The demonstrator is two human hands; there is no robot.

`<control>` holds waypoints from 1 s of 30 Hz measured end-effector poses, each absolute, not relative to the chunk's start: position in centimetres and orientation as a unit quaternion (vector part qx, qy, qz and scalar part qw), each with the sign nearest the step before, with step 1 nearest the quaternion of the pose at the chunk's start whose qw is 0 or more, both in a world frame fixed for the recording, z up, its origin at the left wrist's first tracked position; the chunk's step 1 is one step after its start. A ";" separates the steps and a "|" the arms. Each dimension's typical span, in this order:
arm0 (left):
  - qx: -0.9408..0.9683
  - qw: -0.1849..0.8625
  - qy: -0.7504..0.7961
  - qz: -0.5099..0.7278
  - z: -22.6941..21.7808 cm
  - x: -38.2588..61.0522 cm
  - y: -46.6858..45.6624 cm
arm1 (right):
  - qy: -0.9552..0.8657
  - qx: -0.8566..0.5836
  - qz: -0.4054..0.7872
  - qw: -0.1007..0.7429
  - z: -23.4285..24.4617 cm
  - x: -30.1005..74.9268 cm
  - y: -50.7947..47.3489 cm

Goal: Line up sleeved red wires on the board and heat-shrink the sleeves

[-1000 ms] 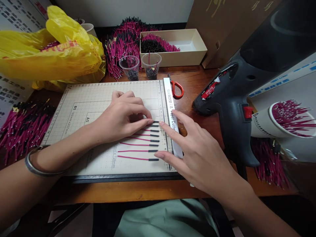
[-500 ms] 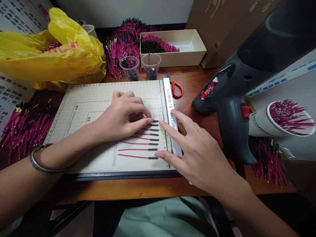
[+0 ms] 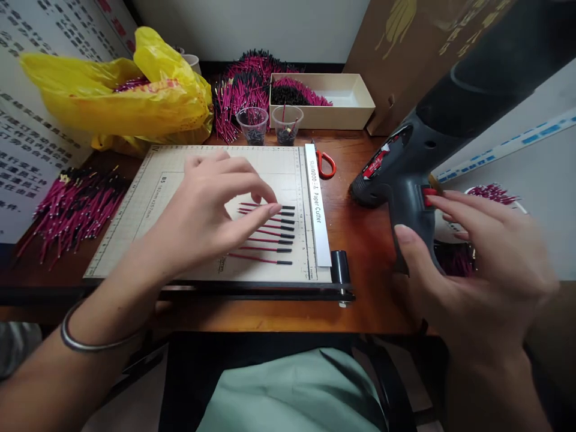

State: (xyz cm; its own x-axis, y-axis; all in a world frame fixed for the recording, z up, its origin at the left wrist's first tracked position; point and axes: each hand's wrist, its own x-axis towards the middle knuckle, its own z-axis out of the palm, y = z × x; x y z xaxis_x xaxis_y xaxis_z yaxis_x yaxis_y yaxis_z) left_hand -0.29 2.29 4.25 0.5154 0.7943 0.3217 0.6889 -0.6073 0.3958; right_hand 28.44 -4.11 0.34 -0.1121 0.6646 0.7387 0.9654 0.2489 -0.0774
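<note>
Several short magenta wires with black sleeves lie in a row on the gridded board of a paper cutter, sleeve ends to the right. Over the far end of this row hovers my left hand, thumb and forefinger slightly apart, with nothing visible between them. My right hand is around the grip of a black heat gun. Its thumb lies along the near side of the grip and its fingers reach the red switch. The palm side of that hand is hidden.
Behind the board stand two clear cups of small dark pieces and a cream box of wires. Wire piles and a yellow bag lie left. Red-handled scissors lie beside the cutter's white strip.
My right hand has moved right from beside the wire row to the heat gun. My left hand has lifted off the wire that it was touching. The view has shifted a little.
</note>
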 end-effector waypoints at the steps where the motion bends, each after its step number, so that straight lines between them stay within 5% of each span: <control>1: 0.860 0.113 0.434 0.242 4.1 -0.4 1.6 | -0.703 -0.578 -0.231 0.345 0.1 28.9 -4.0; 9: 0.761 0.030 0.553 0.338 0.3 -2.5 -4.0 | -0.699 -0.581 -0.244 0.338 -0.6 29.2 -4.8; 15: 0.680 -0.087 0.638 0.350 -2.5 -6.5 -6.6 | -0.791 -0.492 -0.036 0.361 -0.9 25.3 -6.3; 30: 0.803 0.087 0.512 0.293 0.4 0.9 -3.0 | -0.840 -0.460 0.031 0.287 -2.6 22.7 -6.3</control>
